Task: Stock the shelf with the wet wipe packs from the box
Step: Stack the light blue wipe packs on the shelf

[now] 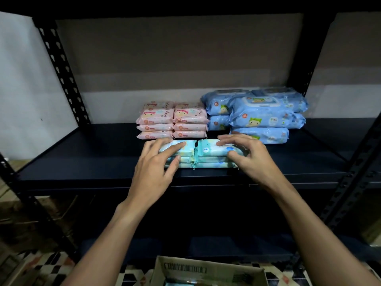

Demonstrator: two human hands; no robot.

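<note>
Teal-and-white wrapping sits under both your palms. Your left hand (153, 168) lies spread over the left end of the teal packs (208, 150), fingers fairly straight on the top one and thumb against the front of the stack. Your right hand (249, 159) arches over the right end, fingertips on top and thumb pressed to the front face, so it pinches the top pack between them.

The teal packs stand in two piles side by side, each three high, near the front edge of the dark shelf (103, 162). Just behind them are the pink packs (172, 122), in neat piles. To the right of those, the larger blue packs (261, 116) are piled with lids upward. A black perforated post (61, 73) frames the shelf on the left. Below your forearms, the cardboard box (206, 271) sits open on a patterned floor (41, 265), with something teal showing inside it.
</note>
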